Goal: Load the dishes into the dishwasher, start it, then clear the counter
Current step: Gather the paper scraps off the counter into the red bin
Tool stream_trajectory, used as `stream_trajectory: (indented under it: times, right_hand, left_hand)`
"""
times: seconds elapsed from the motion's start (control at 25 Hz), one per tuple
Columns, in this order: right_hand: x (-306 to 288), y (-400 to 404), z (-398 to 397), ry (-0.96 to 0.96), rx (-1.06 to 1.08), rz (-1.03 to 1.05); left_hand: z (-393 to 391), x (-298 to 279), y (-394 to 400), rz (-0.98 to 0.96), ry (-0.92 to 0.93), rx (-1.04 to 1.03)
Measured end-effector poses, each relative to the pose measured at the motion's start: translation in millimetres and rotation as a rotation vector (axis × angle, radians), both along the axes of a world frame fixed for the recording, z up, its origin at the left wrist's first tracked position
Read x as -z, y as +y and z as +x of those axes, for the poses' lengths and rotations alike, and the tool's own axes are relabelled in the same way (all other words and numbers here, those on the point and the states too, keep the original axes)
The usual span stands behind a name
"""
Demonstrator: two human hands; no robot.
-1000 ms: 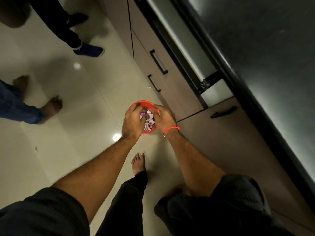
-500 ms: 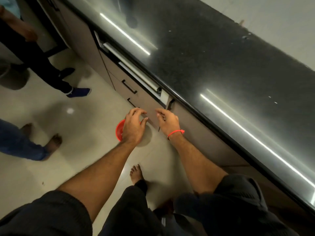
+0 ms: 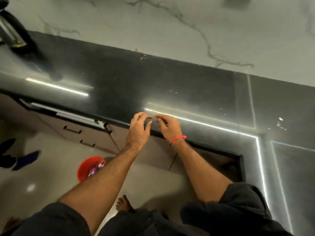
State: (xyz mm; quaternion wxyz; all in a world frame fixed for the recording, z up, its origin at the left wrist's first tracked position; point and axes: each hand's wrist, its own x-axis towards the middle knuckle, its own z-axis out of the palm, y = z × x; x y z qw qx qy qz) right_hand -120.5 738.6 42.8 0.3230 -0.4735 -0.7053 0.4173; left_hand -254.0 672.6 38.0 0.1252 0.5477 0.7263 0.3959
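Observation:
My left hand (image 3: 139, 129) and my right hand (image 3: 168, 126) hover side by side over the front edge of the black counter (image 3: 170, 86), fingers loosely curled, holding nothing. The right wrist wears a red thread. A red bin (image 3: 87, 166) with crumpled wrappers inside stands on the floor below, left of my left forearm. The dishwasher's top edge (image 3: 68, 114) shows under the counter at the left, its door shut as far as I can see. Small white scraps (image 3: 279, 123) lie on the counter at the right.
Drawers with dark handles (image 3: 72, 130) sit under the counter. A dark appliance (image 3: 15, 36) stands on the counter's far left. Another person's shoes (image 3: 25, 159) are on the floor at the left. A marble wall (image 3: 170, 23) backs the counter, which turns a corner at the right.
Both hands let go of the red bin on the floor and rose to counter height. My view swung up from the floor to the counter.

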Motion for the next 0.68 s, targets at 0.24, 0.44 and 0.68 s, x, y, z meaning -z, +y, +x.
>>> stream_trajectory:
  times: [0.24,0.44,0.68]
  right_hand:
    - [-11,26,142,0.043,0.352,0.008]
    - [-2,22,240,0.045,0.692,-0.002]
    - [14,22,300,0.007,0.919,-0.055]
  left_hand:
    - [121,-13,63,0.052,0.02,0.336]
    - [199,-3,106,0.076,-0.042,0.618]
    - [259,5,144,-0.01,-0.201,0.719]
